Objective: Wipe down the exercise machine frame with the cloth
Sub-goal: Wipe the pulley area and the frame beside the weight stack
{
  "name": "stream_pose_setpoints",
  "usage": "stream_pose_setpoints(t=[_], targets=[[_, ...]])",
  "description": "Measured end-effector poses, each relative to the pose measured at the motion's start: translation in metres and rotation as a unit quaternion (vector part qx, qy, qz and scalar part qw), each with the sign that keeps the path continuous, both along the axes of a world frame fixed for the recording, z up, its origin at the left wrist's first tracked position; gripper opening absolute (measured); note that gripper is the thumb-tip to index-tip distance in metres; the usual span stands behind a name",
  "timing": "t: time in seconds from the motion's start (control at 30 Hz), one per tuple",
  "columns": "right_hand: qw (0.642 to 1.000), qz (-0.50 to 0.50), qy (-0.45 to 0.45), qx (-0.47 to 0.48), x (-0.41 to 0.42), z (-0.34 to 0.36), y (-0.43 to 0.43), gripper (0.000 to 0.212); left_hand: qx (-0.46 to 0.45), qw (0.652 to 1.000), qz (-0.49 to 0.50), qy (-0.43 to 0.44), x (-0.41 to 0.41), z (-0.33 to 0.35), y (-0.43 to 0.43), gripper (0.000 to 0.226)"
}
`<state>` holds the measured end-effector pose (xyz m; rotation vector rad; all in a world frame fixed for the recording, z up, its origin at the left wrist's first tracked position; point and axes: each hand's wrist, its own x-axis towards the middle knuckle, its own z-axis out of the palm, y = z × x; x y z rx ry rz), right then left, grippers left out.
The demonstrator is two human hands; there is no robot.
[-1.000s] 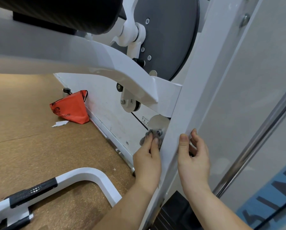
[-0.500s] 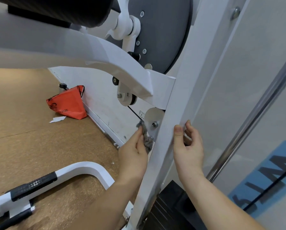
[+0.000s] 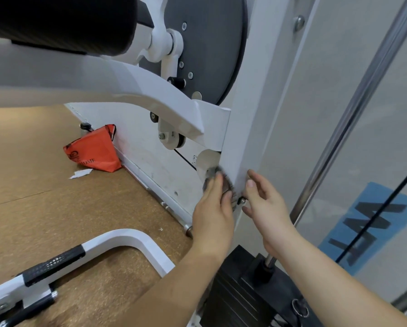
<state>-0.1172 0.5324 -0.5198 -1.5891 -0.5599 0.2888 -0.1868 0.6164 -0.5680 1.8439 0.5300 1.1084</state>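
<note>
The white upright post of the exercise machine frame (image 3: 249, 119) runs up the middle of the view, with a curved white arm (image 3: 136, 90) joining it from the left. My left hand (image 3: 214, 208) presses a small grey cloth (image 3: 213, 175) with straight fingers against the left side of the post, beside a white pulley disc (image 3: 206, 159). My right hand (image 3: 266, 206) is at the post's right edge, fingers relaxed and spread, thumb touching the post. Most of the cloth is hidden under my left hand.
A black weight stack (image 3: 247, 293) with a steel guide rod (image 3: 353, 109) stands below right. A black roller pad (image 3: 63, 22) hangs top left. A white footrest bar (image 3: 117, 241) lies low left. An orange bag (image 3: 94, 149) sits on the brown floor by the wall.
My left hand has slid the cloth back up the post's left side toward the pulley disc. My right hand has loosened from the post edge, its fingers now spread.
</note>
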Motion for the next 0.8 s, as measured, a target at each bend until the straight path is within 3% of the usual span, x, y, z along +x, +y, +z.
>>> stream_pose_setpoints(t=[0.13, 0.33, 0.43, 0.57, 0.67, 0.8], targets=[[0.998, -0.040, 0.031, 0.023, -0.012, 0.002, -0.005, 0.027, 0.071, 0.997, 0.005, -0.038, 0.010, 0.011, -0.006, 0.051], [0.997, -0.037, -0.030, -0.066, -0.020, 0.005, -0.011, 0.015, -0.026, 0.998, -0.018, 0.048, -0.007, -0.023, -0.009, 0.052], [0.999, 0.004, 0.020, -0.050, -0.030, 0.004, -0.005, 0.009, -0.071, 0.994, -0.055, 0.060, -0.015, 0.004, -0.009, 0.054], [0.996, 0.020, 0.080, 0.044, -0.028, 0.014, 0.000, 0.013, -0.052, 0.991, -0.123, 0.015, -0.016, 0.034, -0.006, 0.063], [0.992, 0.042, 0.116, 0.002, -0.022, 0.014, 0.000, 0.019, -0.037, 0.986, -0.159, 0.038, -0.026, 0.024, -0.007, 0.069], [0.998, -0.065, 0.013, -0.007, -0.015, 0.001, 0.006, 0.011, 0.003, 0.986, -0.153, 0.059, -0.044, 0.016, 0.012, 0.061]])
